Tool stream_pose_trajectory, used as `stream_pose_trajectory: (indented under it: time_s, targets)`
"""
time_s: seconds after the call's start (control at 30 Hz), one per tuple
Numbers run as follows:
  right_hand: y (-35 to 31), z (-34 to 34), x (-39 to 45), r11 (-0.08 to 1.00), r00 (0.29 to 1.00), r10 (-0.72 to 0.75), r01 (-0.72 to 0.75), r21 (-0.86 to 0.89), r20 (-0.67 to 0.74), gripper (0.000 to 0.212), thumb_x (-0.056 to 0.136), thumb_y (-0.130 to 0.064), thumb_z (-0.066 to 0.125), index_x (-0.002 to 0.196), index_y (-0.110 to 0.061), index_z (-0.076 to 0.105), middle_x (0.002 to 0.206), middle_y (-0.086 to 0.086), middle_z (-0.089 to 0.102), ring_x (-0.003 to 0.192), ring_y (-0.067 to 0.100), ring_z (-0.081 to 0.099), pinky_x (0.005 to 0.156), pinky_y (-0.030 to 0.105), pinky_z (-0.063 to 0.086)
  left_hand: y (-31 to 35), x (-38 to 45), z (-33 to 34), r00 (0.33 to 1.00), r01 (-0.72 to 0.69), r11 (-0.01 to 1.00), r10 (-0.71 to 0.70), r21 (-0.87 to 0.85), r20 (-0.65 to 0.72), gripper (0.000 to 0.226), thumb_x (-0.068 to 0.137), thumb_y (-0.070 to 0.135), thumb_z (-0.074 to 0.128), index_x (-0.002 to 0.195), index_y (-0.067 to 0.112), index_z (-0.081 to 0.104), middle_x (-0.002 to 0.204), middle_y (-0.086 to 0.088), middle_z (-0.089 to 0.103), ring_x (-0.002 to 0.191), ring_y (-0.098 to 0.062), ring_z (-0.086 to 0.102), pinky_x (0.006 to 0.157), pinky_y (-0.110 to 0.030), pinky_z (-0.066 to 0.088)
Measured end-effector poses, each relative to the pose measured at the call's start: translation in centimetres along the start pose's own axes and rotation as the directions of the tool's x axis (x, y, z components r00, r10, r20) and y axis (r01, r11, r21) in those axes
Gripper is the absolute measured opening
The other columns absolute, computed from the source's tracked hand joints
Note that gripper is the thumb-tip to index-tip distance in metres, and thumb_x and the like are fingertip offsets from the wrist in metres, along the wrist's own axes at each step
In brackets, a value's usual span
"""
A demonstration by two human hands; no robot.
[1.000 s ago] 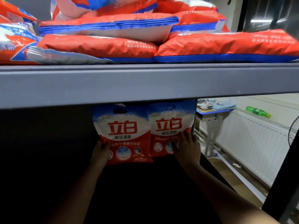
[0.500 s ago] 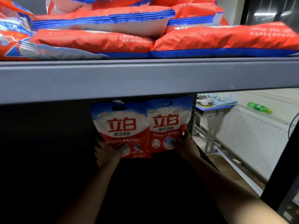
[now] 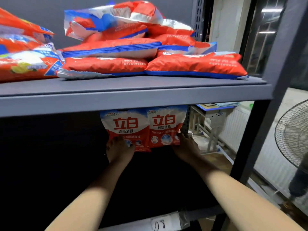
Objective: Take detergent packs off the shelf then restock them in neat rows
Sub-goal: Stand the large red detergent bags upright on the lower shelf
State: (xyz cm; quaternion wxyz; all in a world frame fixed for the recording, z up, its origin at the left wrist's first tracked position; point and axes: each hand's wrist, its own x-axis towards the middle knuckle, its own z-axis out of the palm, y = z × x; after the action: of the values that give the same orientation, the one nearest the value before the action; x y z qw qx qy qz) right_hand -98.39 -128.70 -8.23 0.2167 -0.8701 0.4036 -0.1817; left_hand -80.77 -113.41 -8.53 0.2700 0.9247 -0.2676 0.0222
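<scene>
The left hand [image 3: 119,151] rests with its fingers laid against the lower front of the left upright red, white and blue plastic detergent pack [image 3: 127,129]; whether its grip is curled round the bottom edge or only pressing cannot be told in the shadow. The right hand [image 3: 185,148] has its fingertips on the lower right corner of the right upright detergent pack [image 3: 166,126], and its grip looks like a light press or pinch there, though the thumb is hidden. Both packs stand side by side, touching, just below the grey metal shelf board [image 3: 133,97], at the right end of the dark lower bay beside the rack's rear post. Above that board lie loose piles of flat red and blue detergent packs [image 3: 195,65], not in rows. These pouches probably handle as soft, slumping bags of powder with slick film, moderately heavy, so holding low at the sides, or by the cut-out handle near the top, should keep them upright. A paper label [image 3: 160,224] sits on the shelf edge far below the board.
</scene>
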Motion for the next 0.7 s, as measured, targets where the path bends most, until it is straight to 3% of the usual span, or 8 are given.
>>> stream_pose_trajectory:
  time_s: [0.17,0.33,0.43,0.5,0.6,0.7]
  targets:
    - [-2.1,-3.4,-4.8,0.993,0.994,-0.113,0.114,0.040,-0.010,0.051,0.091,-0.045,0.052,0.138,-0.030,0.041,0.144,0.000,0.044,0.129,0.028,0.044,0.106,0.043,0.038,1.4,-5.3,-4.7,0.994,-0.085,0.992,0.090,-0.089,0.059,0.039,0.092,0.048,0.047,0.124,0.024,0.051,0.126,0.000,0.057,0.117,-0.022,0.052,0.094,-0.035,0.044]
    - [-5.4,-7.3,-9.1,0.999,0.996,-0.047,0.045,0.029,0.074,0.045,0.091,-0.047,0.051,0.133,-0.032,0.046,0.141,-0.002,0.046,0.130,0.024,0.044,0.108,0.040,0.036,3.1,-10.4,-10.2,0.992,-0.069,0.991,0.080,-0.113,0.093,0.037,0.093,0.049,0.046,0.121,0.027,0.053,0.126,0.002,0.058,0.113,-0.023,0.056,0.091,-0.031,0.045]
    - [-7.2,-9.8,-12.4,0.999,0.992,-0.034,0.039,-0.033,0.124,0.019,0.092,-0.039,0.051,0.096,-0.021,0.055,0.101,0.002,0.057,0.112,0.027,0.055,0.090,0.035,0.047,3.6,-13.7,-13.3,0.995,-0.077,0.981,0.086,-0.179,0.043,0.028,0.089,0.044,0.055,0.104,0.022,0.062,0.111,-0.001,0.066,0.100,-0.023,0.061,0.083,-0.029,0.049]
    - [-8.4,-11.6,-14.5,0.994,0.993,-0.097,0.100,-0.041,0.070,0.027,0.091,-0.040,0.050,0.088,-0.014,0.055,0.089,0.001,0.058,0.097,0.026,0.059,0.079,0.033,0.048,4.1,-15.6,-15.7,0.995,-0.102,0.980,0.102,-0.169,-0.010,0.026,0.087,0.043,0.054,0.093,0.019,0.062,0.100,0.001,0.067,0.091,-0.020,0.062,0.080,-0.030,0.049]
    - [-10.1,-14.1,-16.6,0.981,0.978,-0.194,0.195,0.004,-0.079,0.039,0.090,-0.050,0.048,0.112,-0.021,0.061,0.107,-0.002,0.062,0.107,0.022,0.055,0.089,0.036,0.045,5.1,-17.2,-19.1,0.980,-0.199,0.951,0.188,-0.235,-0.069,0.024,0.086,0.046,0.054,0.095,0.027,0.065,0.095,0.012,0.068,0.091,-0.010,0.062,0.087,-0.034,0.049]
    - [-11.7,-16.3,-18.1,0.963,0.952,-0.228,0.251,0.095,-0.203,0.028,0.086,-0.055,0.051,0.089,-0.031,0.066,0.089,-0.014,0.065,0.093,0.012,0.057,0.075,0.030,0.043,6.7,-18.6,-22.5,0.967,-0.249,0.919,0.219,-0.307,-0.129,0.019,0.085,0.043,0.057,0.079,0.027,0.066,0.079,0.014,0.068,0.080,-0.004,0.063,0.081,-0.032,0.052]
